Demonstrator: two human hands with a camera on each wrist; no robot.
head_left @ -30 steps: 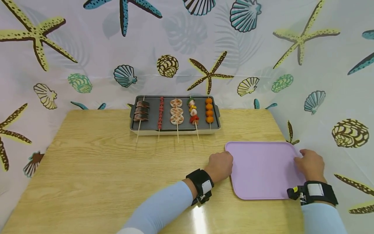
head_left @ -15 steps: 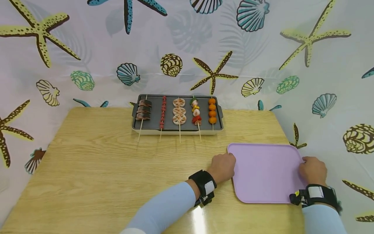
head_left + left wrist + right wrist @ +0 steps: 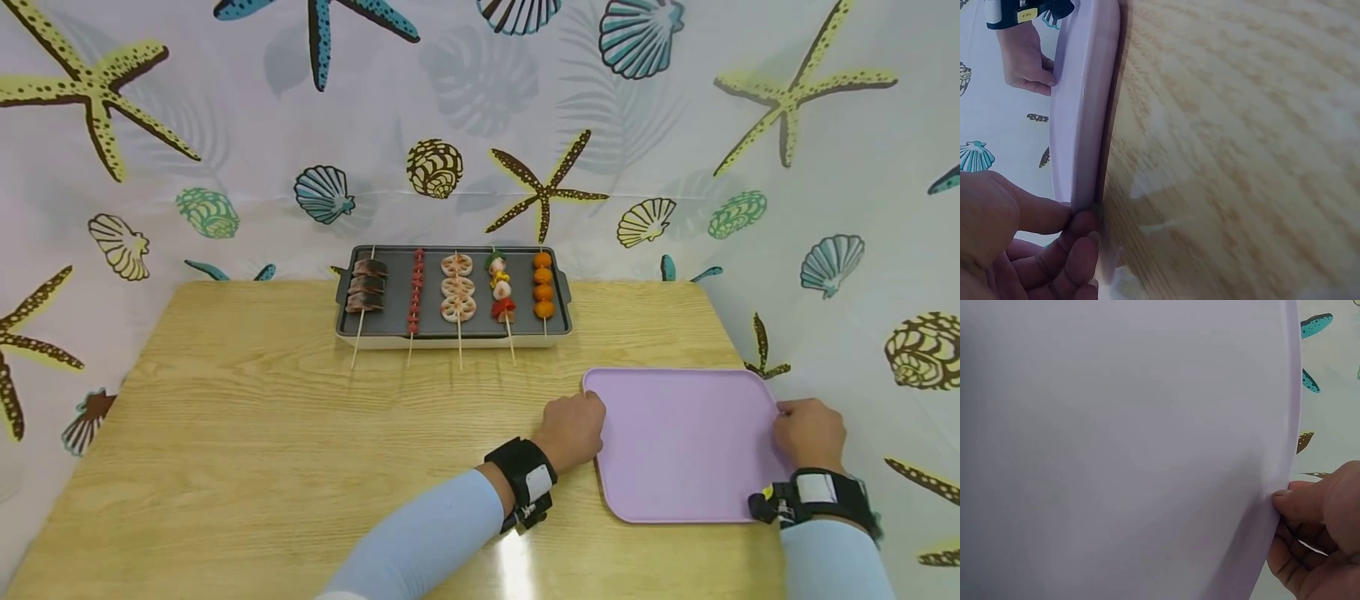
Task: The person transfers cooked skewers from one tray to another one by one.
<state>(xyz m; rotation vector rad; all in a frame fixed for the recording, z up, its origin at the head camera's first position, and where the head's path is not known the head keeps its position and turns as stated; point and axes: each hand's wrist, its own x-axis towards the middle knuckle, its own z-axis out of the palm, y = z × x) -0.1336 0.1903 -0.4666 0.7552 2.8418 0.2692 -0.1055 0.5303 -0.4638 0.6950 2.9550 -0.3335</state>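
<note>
A flat purple tray [image 3: 686, 442] with a low raised rim lies at the right side of the wooden table, bare on its upper face. My left hand [image 3: 570, 429] pinches its left rim; in the left wrist view the thumb [image 3: 1047, 215] is over the edge and the fingers curl beneath it. On the opposite side my right hand [image 3: 810, 435] pinches the right rim, and the right wrist view shows the thumb [image 3: 1300, 503] on top with fingers curled under. Both wrists wear black camera straps.
At the table's back stands a dark grill pan [image 3: 476, 321] with several skewers in a row, among them lotus root slices [image 3: 457, 287] and orange balls [image 3: 543, 287]. Their sticks overhang its front edge. A shell-patterned cloth [image 3: 450, 100] hangs behind the wooden table [image 3: 262, 433] and along the right.
My right hand has closed on the tray's right rim and shifted slightly right. The tray sits a little nearer and to the right in the head view, which has also shifted slightly.
</note>
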